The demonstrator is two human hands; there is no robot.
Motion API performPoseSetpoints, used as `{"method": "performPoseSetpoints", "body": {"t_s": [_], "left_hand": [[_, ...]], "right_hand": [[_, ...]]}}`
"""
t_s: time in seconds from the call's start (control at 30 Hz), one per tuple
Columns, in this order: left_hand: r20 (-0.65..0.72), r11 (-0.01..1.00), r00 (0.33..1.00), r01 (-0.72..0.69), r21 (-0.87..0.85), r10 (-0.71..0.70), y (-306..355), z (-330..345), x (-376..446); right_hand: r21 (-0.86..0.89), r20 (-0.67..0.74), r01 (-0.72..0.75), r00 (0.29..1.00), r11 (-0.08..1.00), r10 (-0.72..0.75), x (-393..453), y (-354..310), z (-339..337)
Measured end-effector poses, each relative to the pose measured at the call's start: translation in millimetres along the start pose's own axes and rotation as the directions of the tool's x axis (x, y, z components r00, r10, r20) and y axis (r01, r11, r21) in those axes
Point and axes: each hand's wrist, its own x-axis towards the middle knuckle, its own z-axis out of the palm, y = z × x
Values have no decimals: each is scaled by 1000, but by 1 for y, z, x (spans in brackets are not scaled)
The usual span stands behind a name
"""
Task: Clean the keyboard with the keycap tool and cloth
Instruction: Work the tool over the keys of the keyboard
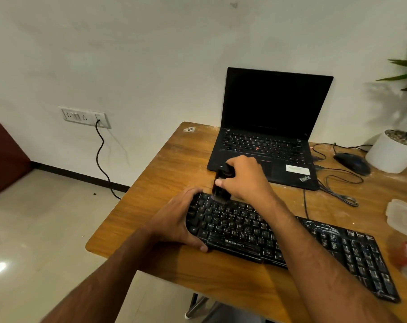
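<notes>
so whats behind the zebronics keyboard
An open laptop with a dark screen, on the table. The right hand and its black tool cover the near-left corner.

looks like an office corner: open laptop (pixel 267 134), wired mouse (pixel 351 163) and potted plant (pixel 393 152) on a wooden surface (pixel 165 164), wall sockets (pixel 84 117) behind.

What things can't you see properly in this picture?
- Head view: the black tool is mostly covered by the right hand; its tip on the keyboard is blurred.
- The keyboard's left end sits under the left hand's grip.
- The clear container and the red thing are blurred and cut off by the right edge.
- The plant is cut off there too.
</notes>
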Motion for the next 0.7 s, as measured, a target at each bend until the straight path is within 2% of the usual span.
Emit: {"method": "performPoseSetpoints", "body": {"t_s": [0.1,0.17,0.23,0.33,0.43,0.5,0.53,0.57,0.63,0.7], "left_hand": [[-1,1000,1000,-14,1,14,1,-1,0],[0,1000,1000,-6,5,6,1,-1,0],[-1,1000,1000,-1,7,1,0,0,0],[-4,1000,1000,-4,5,4,1,0,0],[-1,1000,1000,5,3,-5,-1,0,0],[-2,1000,1000,12,4,-12,-2,0,0],[-3,1000,1000,9,3,-9,-2,1,0],[-3,1000,1000,5,3,-5,-2,1,0],[-6,1000,1000,2,2,-2,-2,1,-1],[-13,1000,1000,4,8,-4,-2,1,0]], "right_hand": [[-12,190,31,981,999,-28,-10,-3,5],[55,270,-6,963,998,-9,-4,0,-4],[178,231,-60,973,982,17,3,4,-11],[119,98,-39,995,992,27,1,2,-3],[62,209,-23,978,998,9,-4,2,7],[132,290,-60,957,989,20,2,4,-4],[186,285,-79,958,979,24,5,6,-9],[216,237,-78,971,973,25,8,7,-10],[155,117,-32,993,987,14,5,4,-5],[99,112,15,993,995,-26,-4,1,7]]}}
